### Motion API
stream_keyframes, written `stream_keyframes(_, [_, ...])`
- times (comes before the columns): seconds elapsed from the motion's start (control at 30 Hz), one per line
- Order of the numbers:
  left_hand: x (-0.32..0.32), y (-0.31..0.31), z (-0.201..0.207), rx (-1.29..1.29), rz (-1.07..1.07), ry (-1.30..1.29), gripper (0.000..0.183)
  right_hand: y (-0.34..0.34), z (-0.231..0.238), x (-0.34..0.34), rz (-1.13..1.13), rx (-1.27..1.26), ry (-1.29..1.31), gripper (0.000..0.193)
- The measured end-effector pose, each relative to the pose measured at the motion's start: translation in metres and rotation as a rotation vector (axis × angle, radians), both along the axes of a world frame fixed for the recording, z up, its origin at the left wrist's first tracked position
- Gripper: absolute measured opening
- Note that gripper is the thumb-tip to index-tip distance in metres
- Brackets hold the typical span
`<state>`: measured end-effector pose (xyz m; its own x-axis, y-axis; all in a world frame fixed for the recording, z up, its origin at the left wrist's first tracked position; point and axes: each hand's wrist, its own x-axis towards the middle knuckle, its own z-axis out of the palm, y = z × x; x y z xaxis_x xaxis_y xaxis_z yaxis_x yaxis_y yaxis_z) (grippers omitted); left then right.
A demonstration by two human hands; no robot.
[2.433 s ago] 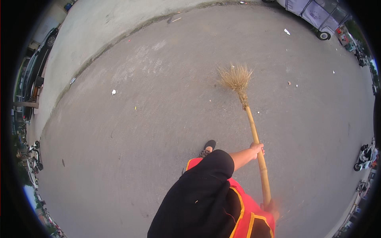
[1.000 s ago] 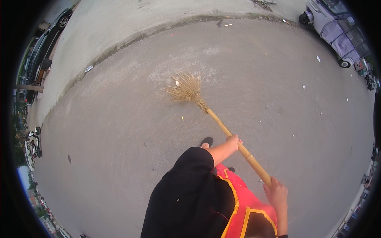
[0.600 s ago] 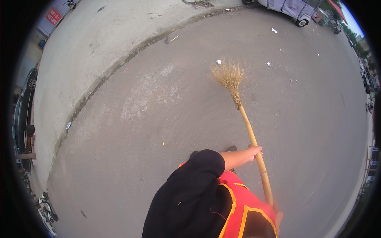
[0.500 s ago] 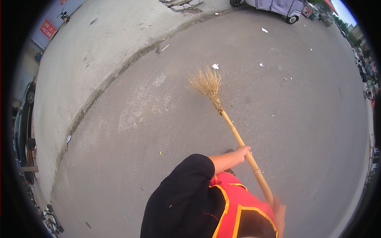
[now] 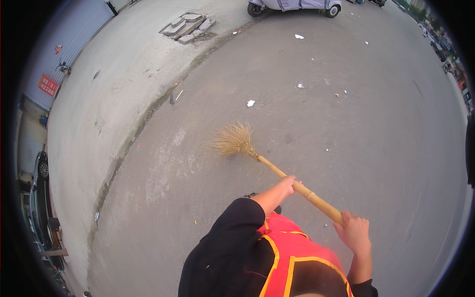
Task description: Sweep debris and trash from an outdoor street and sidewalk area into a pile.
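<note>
A straw broom (image 5: 233, 140) with a long bamboo handle slants across the road in front of me, its fanned bristles at the far left end, against or just above the asphalt. My left hand (image 5: 289, 184) is wrapped round the middle of the handle. At the near right end, my right hand (image 5: 354, 230) grips the top of the pole. Beyond the bristles lies a crumpled white scrap of paper (image 5: 251, 103), apart from the broom. Farther off, another white scrap (image 5: 300, 86) rests on the asphalt.
A low curb edge (image 5: 129, 143) curves along the left, with pale concrete pavement beyond. Broken slabs (image 5: 187, 27) lie piled at the far left. A covered three-wheeler (image 5: 297, 5) stands at the far end. A dark car (image 5: 42, 198) is parked at the left edge.
The broom head has swung left and nearer, and the handle lies flatter. My right hand has risen into fuller view. The litter and three-wheeler appear shifted as my view moved.
</note>
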<state>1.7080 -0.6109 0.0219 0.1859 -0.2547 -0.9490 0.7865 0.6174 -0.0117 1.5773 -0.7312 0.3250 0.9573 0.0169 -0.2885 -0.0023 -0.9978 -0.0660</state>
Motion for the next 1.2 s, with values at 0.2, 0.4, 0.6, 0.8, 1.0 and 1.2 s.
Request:
stream_keyframes(0.2, [0.08,-0.052,0.012,-0.029,-0.335,-0.31,0.025,-0.007,-0.034,0.017,-0.24,0.028,-0.057,0.025])
stream_keyframes(0.4, [0.145,-0.036,0.018,-0.11,-0.287,-0.262,0.026,-0.03,-0.02,0.096,-0.351,0.208,-0.008,0.024])
stream_keyframes(0.6, [0.23,0.061,-0.024,-0.102,-0.012,-0.045,0.021,0.01,-0.02,0.255,0.022,0.105,0.06,0.023])
stream_keyframes(0.8, [0.311,0.043,-0.008,-0.04,-0.035,0.164,0.02,0.014,0.008,0.356,0.005,0.059,0.104,0.02])
stream_keyframes(1.0, [0.348,-0.049,0.016,-0.085,-0.338,-0.002,0.024,-0.01,0.012,0.337,-0.336,0.02,0.015,0.021])
stream_keyframes(1.2, [0.377,-0.089,0.034,-0.144,-0.526,-0.255,0.023,-0.045,0.005,0.342,-0.581,0.182,0.045,0.021])
